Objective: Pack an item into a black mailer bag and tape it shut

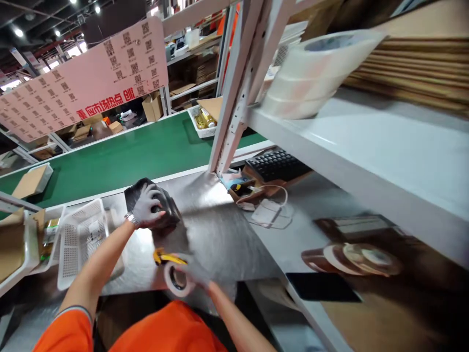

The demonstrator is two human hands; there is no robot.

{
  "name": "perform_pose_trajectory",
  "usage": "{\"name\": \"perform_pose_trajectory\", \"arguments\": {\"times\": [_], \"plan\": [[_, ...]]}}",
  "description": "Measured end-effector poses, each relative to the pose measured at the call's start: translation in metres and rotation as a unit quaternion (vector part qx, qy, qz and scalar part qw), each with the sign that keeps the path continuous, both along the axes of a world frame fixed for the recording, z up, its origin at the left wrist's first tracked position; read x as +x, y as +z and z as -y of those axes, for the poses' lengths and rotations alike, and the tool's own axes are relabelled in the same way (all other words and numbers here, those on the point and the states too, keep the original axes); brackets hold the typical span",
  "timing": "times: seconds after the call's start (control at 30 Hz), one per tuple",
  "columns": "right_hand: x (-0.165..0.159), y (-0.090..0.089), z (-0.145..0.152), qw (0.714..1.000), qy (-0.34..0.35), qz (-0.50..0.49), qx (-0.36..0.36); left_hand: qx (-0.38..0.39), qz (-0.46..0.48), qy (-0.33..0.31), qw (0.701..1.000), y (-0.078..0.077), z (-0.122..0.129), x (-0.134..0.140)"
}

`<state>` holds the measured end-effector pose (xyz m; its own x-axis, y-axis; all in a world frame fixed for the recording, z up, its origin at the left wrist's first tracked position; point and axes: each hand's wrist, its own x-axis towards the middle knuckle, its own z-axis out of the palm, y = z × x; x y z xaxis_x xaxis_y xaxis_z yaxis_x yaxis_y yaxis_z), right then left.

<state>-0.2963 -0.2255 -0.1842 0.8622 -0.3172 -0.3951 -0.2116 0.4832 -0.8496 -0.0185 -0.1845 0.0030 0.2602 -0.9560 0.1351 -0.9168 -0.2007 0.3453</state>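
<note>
I'm looking at a packing station in a warehouse. A green conveyor belt runs past the metal desk, carrying a cardboard box and a white basket. Overhead hangs a pink sign covered in QR codes. Rolls of packing tape and flat cardboard sheets fill the shelf, and a keyboard sits below.

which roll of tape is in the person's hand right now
The small white tape roll with the yellow dispenser, held in the right hand low over the metal table. The big pale rolls sit stacked on the shelf; the brown rolls lie under it.
</note>
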Motion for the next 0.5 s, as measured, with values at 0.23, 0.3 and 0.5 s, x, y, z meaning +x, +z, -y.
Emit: {"name": "perform_pose_trajectory", "arguments": {"times": [0.23,0.3,0.5], "plan": [[-0.154,-0.063,0.052,0.963,-0.245,-0.11,-0.036,-0.057,-0.22,0.43,0.874,-0.027,-0.066,0.048],[-0.166,-0.061,0.065,0.943,-0.301,-0.123,-0.071,-0.088,-0.301,0.428,0.848,-0.032,-0.074,0.061],[-0.129,-0.043,0.111,0.896,-0.354,-0.156,-0.217,-0.166,-0.505,0.394,0.75,-0.061,-0.124,0.051]]}}
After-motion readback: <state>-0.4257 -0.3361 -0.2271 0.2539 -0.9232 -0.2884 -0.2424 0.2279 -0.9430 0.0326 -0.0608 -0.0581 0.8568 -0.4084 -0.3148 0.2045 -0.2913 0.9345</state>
